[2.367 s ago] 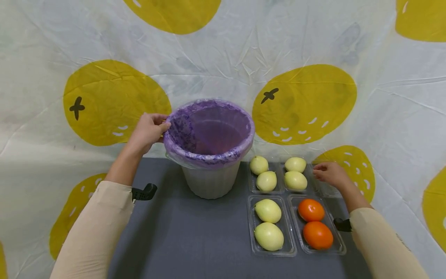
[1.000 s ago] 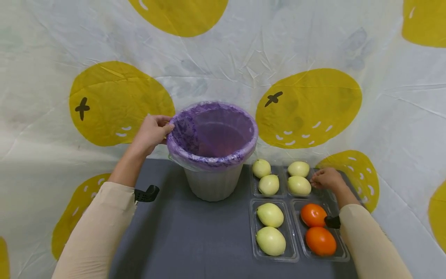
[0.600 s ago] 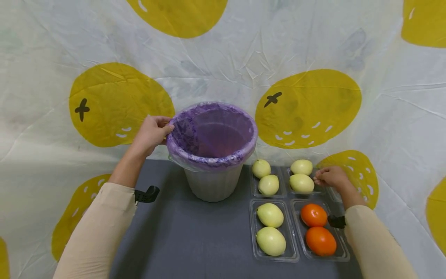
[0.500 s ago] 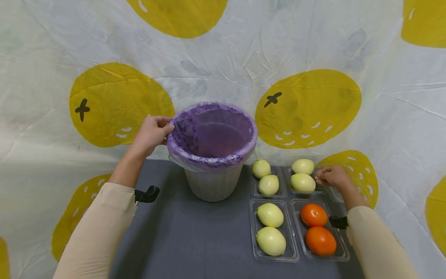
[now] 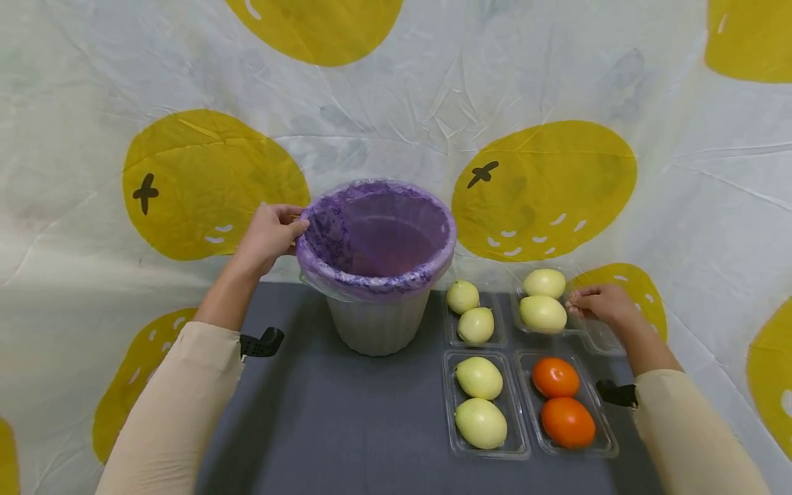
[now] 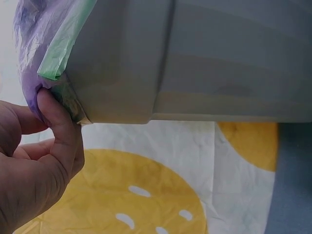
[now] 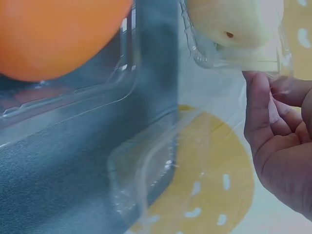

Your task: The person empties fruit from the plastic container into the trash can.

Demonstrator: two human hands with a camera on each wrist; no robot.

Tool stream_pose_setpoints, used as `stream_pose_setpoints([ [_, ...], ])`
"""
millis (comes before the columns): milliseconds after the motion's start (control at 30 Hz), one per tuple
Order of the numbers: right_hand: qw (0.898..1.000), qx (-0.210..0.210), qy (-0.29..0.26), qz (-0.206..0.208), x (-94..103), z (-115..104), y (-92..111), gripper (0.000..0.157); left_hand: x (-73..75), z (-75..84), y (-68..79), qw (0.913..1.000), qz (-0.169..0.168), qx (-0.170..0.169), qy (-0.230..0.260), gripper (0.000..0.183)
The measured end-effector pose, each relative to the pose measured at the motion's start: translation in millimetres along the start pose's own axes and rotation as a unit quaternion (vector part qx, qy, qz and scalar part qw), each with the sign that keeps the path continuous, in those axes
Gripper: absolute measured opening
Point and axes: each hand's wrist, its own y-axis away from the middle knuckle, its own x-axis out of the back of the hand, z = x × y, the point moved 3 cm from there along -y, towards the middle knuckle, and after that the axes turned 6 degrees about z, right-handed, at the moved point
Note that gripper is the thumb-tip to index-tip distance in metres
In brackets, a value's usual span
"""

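On the table (image 5: 353,426), the near left tray (image 5: 515,421) carries two pale fruits (image 5: 480,423) beside the near right tray (image 5: 601,438) with two orange fruits (image 5: 568,422). Beyond these, right of the far left tray (image 5: 454,335), the right hand (image 5: 603,304) pinches the edge of the far right tray (image 7: 207,59), apparently raised, bearing a pale pair (image 5: 543,314). Farther left, the left hand (image 5: 267,234) pinches the rim of the purple-lined bin (image 5: 374,323). The step seems to be lifting; next calls for a level tray.
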Motion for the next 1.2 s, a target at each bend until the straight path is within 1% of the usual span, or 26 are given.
stream_pose_setpoints([
  [233,1.0,0.012,-0.005,-0.006,-3.3,-25.0,8.7,0.051,1.6,-1.8,1.9,1.0,0.004,0.006,0.003,0.051],
  [433,0.999,0.019,-0.026,-0.012,-4.8,-35.3,14.7,0.049,0.3,-2.2,2.3,1.0,0.0,0.002,-0.001,0.052],
  [600,0.999,0.034,-0.006,-0.006,-1.3,-44.8,16.9,0.05,-1.6,-2.5,0.9,1.0,-0.001,-0.002,0.0,0.051],
  [700,0.999,0.038,0.0,-0.011,-0.2,-56.4,18.0,0.052,-1.6,-3.0,0.6,1.0,0.0,-0.002,-0.002,0.051],
  [900,0.999,0.045,-0.02,-0.022,-1.9,-82.3,20.5,0.052,-1.2,-4.2,0.5,1.0,0.004,0.0,-0.004,0.05],
  [1033,0.998,0.045,-0.023,-0.026,-3.4,-93.8,20.5,0.053,-1.4,-3.3,-0.2,1.0,0.005,0.0,-0.007,0.05],
  [1200,0.998,0.049,-0.034,-0.032,-4.2,-107.4,20.0,0.058,-1.2,-1.4,-0.2,0.9999,0.006,-0.002,-0.007,0.05],
])
